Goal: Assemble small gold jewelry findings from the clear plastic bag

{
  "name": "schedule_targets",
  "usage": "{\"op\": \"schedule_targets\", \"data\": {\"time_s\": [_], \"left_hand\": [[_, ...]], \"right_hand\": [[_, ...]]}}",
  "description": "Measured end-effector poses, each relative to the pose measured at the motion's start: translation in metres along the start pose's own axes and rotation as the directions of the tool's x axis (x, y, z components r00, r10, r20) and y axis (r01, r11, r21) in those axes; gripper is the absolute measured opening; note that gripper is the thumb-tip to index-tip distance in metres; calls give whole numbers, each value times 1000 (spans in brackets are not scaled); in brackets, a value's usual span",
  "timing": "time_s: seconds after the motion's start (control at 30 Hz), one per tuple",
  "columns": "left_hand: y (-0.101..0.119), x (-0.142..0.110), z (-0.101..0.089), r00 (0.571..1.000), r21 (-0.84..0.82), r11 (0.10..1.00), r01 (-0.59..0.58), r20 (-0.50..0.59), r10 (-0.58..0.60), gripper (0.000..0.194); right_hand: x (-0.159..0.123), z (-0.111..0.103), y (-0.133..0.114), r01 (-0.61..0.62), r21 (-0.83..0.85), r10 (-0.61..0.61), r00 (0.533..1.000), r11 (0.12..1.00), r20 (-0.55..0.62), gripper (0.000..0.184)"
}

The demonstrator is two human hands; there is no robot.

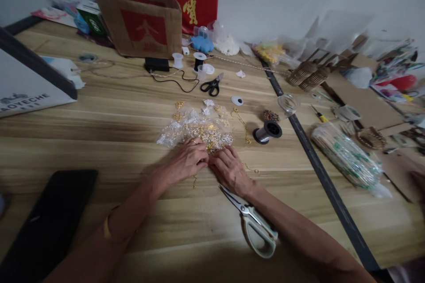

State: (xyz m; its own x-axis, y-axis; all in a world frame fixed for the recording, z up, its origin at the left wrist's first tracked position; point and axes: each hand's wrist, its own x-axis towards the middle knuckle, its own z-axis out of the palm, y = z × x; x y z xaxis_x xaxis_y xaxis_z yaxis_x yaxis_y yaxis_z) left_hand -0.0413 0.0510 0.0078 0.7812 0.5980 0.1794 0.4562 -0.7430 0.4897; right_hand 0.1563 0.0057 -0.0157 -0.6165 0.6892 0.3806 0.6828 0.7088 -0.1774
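My left hand (190,158) and my right hand (229,169) meet at the near edge of a heap of small gold and silver jewelry findings (210,135). The fingers of both are curled in and pressed together. Whatever they pinch is hidden or too small to make out. Several clear plastic bags (171,135) of findings lie around the heap's left and far sides. A short gold chain (195,181) shows on the table just below my left hand. Scissors with pale handles (257,230) lie beneath my right forearm, blades pointing at the hand.
Right of the heap are a gold chain (242,124), a wire spool (267,132) and a bead cluster (270,116). Black-handled scissors (211,85) lie behind. A dark phone-like slab (49,225) is at left, a bag of sticks (347,157) at right, a paper bag (142,22) behind.
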Motion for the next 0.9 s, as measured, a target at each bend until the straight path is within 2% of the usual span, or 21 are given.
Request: {"op": "schedule_targets", "data": {"time_s": [0.27, 0.43, 0.7, 0.9], "left_hand": [[0, 0, 6, 1000, 11, 1000, 7, -29, -7, 16], [2, 0, 4, 999, -4, 1000, 23, -27, -23, 13], [-14, -1, 1, 995, -116, 993, 31, -89, -42, 12], [-15, -3, 0, 999, -77, 996, 32, -26, -34, 14]], "right_hand": [[2, -3, -2, -6, 5, 6, 1000, 1000, 3, 17], [2, -4, -2, -2, 19, 3, 1000, 1000, -13, 16], [0, -3, -1, 20, 24, -20, 1000, 1000, -15, 17], [-2, -2, -1, 29, 32, -29, 999, 999, -19, 14]]}}
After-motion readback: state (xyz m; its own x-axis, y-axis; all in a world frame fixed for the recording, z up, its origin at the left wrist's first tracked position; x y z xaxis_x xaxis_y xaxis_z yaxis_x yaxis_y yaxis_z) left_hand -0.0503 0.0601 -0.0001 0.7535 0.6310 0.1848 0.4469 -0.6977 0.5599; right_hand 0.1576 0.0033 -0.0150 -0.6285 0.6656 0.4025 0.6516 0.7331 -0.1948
